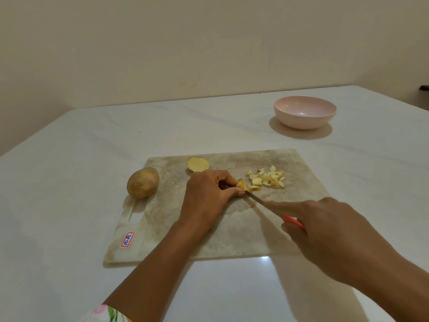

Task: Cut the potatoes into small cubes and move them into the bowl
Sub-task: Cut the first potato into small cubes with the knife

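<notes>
Left grip (pixel 206 196) pinches potato piece (pixel 241 184); right grip (pixel 325 233) holds knife (pixel 257 199) against it.

Open table (pixel 232 131) runs between the cutting board (pixel 232 235) and the bowl (pixel 304 123). The knife (pixel 260 202), gripped by the right hand (pixel 325 231), slants across the board's middle to the potato piece (pixel 241 184) that the left hand (pixel 206 194) pinches. The cube pile (pixel 267 178) lies just beyond, with 1 half potato (pixel 198 164) at the far edge and 1 whole potato (pixel 143 182) at the left. The board's right end is free.
</notes>
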